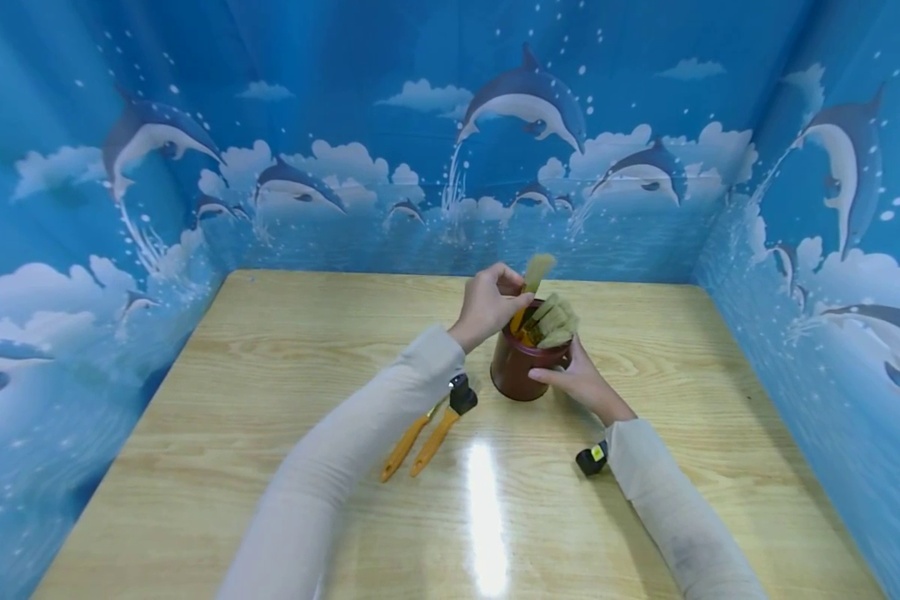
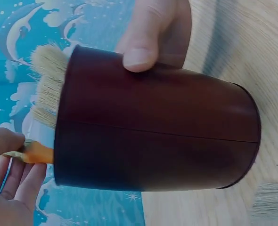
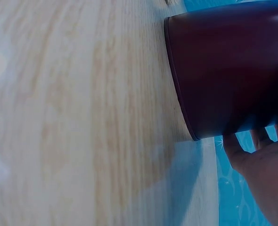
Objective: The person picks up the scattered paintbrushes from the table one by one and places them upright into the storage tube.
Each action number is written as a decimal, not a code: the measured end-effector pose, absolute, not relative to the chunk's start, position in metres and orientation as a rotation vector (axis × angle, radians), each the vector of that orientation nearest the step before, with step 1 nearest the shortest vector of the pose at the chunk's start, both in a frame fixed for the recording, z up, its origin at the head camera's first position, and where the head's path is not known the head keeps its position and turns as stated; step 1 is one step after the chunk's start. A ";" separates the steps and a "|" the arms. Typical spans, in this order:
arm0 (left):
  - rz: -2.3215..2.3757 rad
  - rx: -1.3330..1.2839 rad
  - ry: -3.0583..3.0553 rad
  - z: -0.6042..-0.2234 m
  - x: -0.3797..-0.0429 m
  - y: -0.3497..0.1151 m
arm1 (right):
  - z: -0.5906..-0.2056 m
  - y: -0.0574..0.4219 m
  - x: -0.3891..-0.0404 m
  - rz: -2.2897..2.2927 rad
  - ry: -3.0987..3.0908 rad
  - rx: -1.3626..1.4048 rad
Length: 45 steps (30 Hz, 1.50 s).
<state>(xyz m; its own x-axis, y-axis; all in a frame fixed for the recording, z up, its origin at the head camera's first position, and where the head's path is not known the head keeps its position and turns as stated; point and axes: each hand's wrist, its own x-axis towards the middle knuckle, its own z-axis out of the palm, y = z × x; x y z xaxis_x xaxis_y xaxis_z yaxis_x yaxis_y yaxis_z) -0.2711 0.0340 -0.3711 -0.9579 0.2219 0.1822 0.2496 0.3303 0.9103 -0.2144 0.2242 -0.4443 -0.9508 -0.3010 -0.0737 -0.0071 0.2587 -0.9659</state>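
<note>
My left hand point(image 1: 490, 305) pinches a paintbrush point(image 1: 538, 272) by its metal collar, between thumb and fingers. Its pale bristles point up, and its orange handle point(image 2: 39, 153) reaches into a dark red-brown cup point(image 1: 516, 367). The cup stands upright on the table. My right hand point(image 1: 581, 382) grips the cup's side, thumb in front and fingers curled around the far side. More brushes with thick pale bristles point(image 1: 555, 321) stick out of the cup beside the held one; their handles are mostly hidden inside. In the left wrist view the right thumb point(image 2: 140, 59) presses on the cup wall.
Two orange-handled brushes, one left point(image 1: 407, 446) and one right point(image 1: 435, 442), lie on the wooden table point(image 1: 270, 400) below my left forearm. A small black device point(image 1: 592, 458) sits at my right wrist. Blue dolphin-printed curtains point(image 1: 345, 100) enclose the table's back and sides.
</note>
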 end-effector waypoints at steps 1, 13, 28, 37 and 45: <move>-1.744 -0.470 -2.541 -0.372 -0.271 0.033 | -0.444 0.224 -0.214 -1.753 2.287 -0.286; -1.766 -0.430 -2.570 -0.382 -0.276 -0.001 | -0.445 0.224 -0.214 -1.744 2.297 -0.255; -1.908 -0.164 -2.731 -0.410 -0.272 -0.049 | -0.444 0.225 -0.214 -1.711 2.290 -0.219; -1.977 -0.041 -2.855 -0.429 -0.258 -0.075 | -0.444 0.225 -0.214 -1.712 2.289 -0.222; -1.882 0.004 -2.986 -0.444 -0.243 -0.096 | -0.443 0.224 -0.213 -1.719 2.288 -0.228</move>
